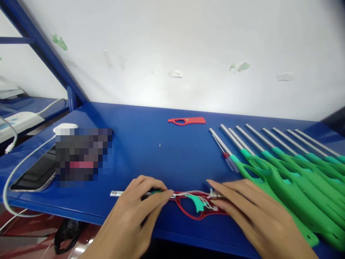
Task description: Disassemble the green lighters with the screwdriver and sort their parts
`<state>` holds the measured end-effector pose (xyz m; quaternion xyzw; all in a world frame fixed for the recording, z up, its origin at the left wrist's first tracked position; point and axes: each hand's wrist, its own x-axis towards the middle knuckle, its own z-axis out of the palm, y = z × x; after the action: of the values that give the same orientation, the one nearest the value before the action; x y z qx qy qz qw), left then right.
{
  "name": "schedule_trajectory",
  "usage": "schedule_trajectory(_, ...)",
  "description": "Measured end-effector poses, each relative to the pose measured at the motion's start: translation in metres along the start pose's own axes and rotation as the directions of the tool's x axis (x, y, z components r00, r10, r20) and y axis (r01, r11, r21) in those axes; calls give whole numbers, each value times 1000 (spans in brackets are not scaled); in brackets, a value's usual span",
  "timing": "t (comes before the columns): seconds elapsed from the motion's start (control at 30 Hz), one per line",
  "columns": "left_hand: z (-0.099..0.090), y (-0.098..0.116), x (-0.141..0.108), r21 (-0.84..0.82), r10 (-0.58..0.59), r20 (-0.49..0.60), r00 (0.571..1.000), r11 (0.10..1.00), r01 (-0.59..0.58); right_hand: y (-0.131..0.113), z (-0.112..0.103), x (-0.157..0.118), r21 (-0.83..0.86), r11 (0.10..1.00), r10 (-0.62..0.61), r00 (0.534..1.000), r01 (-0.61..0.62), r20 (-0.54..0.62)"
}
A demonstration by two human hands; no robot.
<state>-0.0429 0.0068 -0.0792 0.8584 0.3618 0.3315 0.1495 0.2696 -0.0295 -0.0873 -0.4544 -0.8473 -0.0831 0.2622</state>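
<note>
An opened red lighter casing [188, 215] lies near the shelf's front edge, with white wires and a teal trigger [198, 203] showing inside it. My left hand [140, 208] is closed around the metal tube [115, 193] at the casing's left end, thumb and forefinger pinched where the tube meets the casing. At the other end, my right hand [245, 205] pinches a small cylindrical part [215, 194] over the casing; the fingers partly cover it. Farther back lies a red casing half [195, 120], and a tiny screw [160, 145] sits between it and my hands.
Several green lighters with metal tubes [293, 176] fill the right side. A screwdriver [230, 162] lies beside them. On the left are a phone [35, 172], a white cable [7, 194] and a pixelated item [81, 154]. A white wall [175, 46] stands behind.
</note>
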Motion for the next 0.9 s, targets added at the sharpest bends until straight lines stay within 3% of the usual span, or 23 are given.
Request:
schedule_trajectory(0.17,1,8,6,136,95,-60,994,987,-87,4,-3,-7,12,995,-95,995,94,40)
schedule_trajectory(0.33,15,16,13,133,82,-156,984,989,-61,3,-4,-7,54,997,-59,997,56,44)
schedule_trajectory(0.63,12,9,16,77,99,19,995,992,-100,-1,-7,-1,125,992,-6,1000,6,1)
schedule_trajectory(0.9,12,10,13,46,105,6,995,993,-105,-3,-9,3,95,995,-1,1000,3,-18)
